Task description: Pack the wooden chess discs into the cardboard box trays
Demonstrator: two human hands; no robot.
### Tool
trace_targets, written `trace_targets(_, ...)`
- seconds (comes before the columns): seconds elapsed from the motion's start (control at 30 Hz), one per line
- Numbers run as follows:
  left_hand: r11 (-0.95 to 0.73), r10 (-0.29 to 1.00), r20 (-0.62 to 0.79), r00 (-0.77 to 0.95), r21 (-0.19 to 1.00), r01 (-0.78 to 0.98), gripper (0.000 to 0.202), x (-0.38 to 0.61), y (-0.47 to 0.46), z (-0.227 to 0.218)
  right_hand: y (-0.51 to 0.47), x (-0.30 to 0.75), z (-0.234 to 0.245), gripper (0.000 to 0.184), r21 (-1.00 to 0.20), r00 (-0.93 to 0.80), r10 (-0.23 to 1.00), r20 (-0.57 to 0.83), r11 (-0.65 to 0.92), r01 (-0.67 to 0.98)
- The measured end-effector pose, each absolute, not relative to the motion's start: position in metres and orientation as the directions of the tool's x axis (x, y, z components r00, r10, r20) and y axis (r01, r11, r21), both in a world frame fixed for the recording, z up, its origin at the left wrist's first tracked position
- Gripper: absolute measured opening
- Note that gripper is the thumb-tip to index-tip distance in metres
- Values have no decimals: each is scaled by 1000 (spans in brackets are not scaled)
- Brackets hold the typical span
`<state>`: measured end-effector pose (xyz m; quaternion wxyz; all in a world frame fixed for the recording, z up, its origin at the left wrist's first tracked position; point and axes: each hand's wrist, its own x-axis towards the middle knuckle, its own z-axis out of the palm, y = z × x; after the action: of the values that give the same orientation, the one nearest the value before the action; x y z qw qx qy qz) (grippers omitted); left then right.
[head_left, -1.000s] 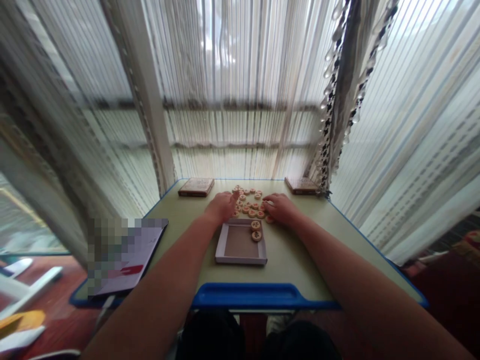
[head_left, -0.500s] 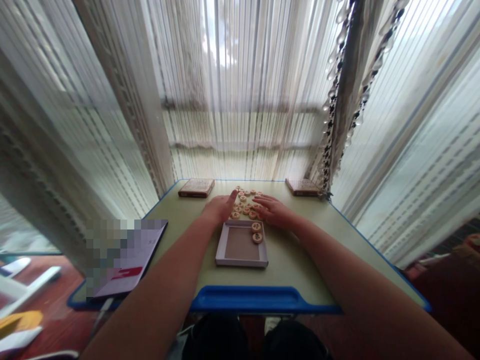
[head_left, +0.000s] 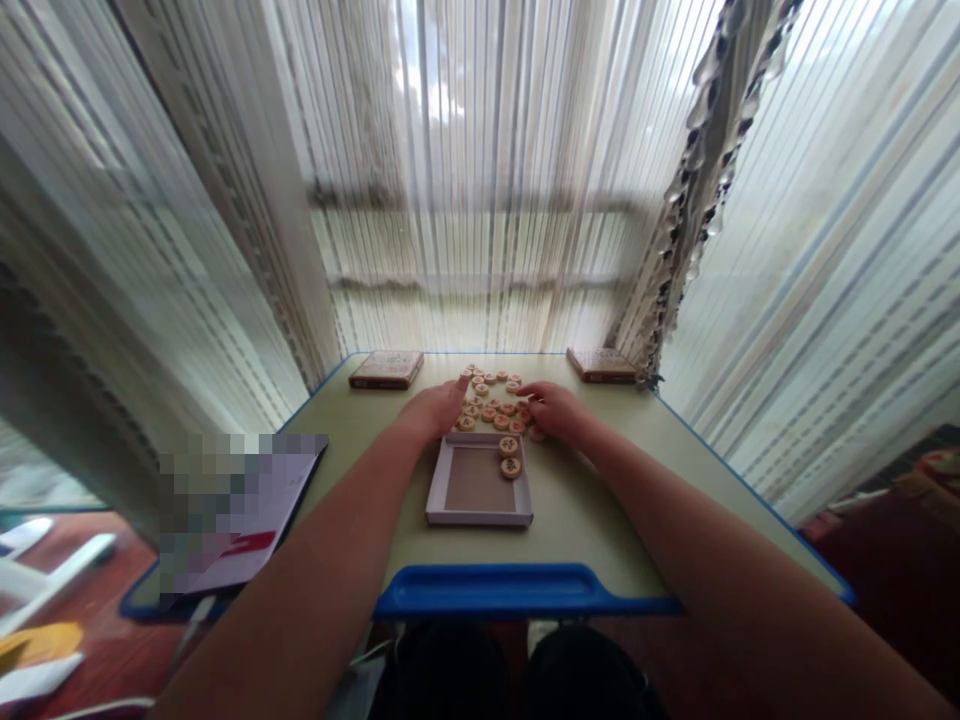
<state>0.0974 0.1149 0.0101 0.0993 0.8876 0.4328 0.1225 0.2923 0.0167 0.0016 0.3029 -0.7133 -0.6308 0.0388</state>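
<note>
A shallow open cardboard box [head_left: 450, 505] lies in the middle of the table, with two round wooden game discs [head_left: 510, 457] in its far right corner. Just beyond it lie several more discs [head_left: 491, 395] in a loose pile. My left hand [head_left: 433, 410] rests at the pile's left edge, fingers stretched flat toward the discs. My right hand [head_left: 551, 406] sits at the pile's right edge with its fingers curled onto the discs; what they grip is too small to make out.
Two flat closed boxes lie at the far corners: one left [head_left: 386, 368], one right [head_left: 602, 364]. A booklet [head_left: 240, 515] lies at the near left. The table [head_left: 600, 510] has a blue rim and front trough [head_left: 517, 590]. Sheer curtains [head_left: 480, 180] hang close around it.
My right hand's fingers were stretched over the discs half a second ago and have now curled in. My left hand has barely moved. The view shifted slightly.
</note>
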Motion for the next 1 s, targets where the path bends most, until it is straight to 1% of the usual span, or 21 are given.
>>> trace_targets(0.07,-604,795,150,587,277,747,65,97,115,9,17,298,3,35,-515,273,918,287,-92,852)
trace_targets(0.17,-634,771,125,624,242,735,67,96,113,12,15,303,5,30,-534,272,935,230,-113,838)
trace_targets(0.3,-669,740,109,664,219,710,71,96,108,15,14,302,5,26,-473,217,956,200,-100,875)
trace_targets(0.47,-678,733,141,666,238,695,72,97,107,15,15,299,3,29,-377,182,944,275,-68,924)
trace_targets(0.53,-650,755,151,638,296,700,67,97,109,16,15,299,3,30,-355,168,949,268,-65,933)
trace_targets(0.6,-544,819,106,564,453,706,59,98,113,17,16,299,4,30,-349,157,954,254,-61,935)
trace_targets(0.67,-396,873,26,488,622,675,54,99,116,18,16,298,3,29,-324,123,954,273,-29,946)
trace_targets(0.73,-299,893,-22,450,718,629,54,99,119,18,16,294,3,29,-266,35,948,317,54,962)
trace_targets(0.8,-237,910,-33,414,778,582,54,99,119,19,15,289,3,30,-212,-89,936,340,169,963)
trace_targets(0.87,-148,931,-55,361,847,511,53,99,118,22,14,284,3,30,-187,-185,926,330,256,948)
trace_targets(0.93,-83,948,-73,310,883,461,52,98,115,26,13,281,3,30,-174,-221,924,313,285,943)
trace_targets(1.0,-128,958,-31,283,842,524,52,96,113,30,12,282,3,31,-169,-191,928,321,254,952)
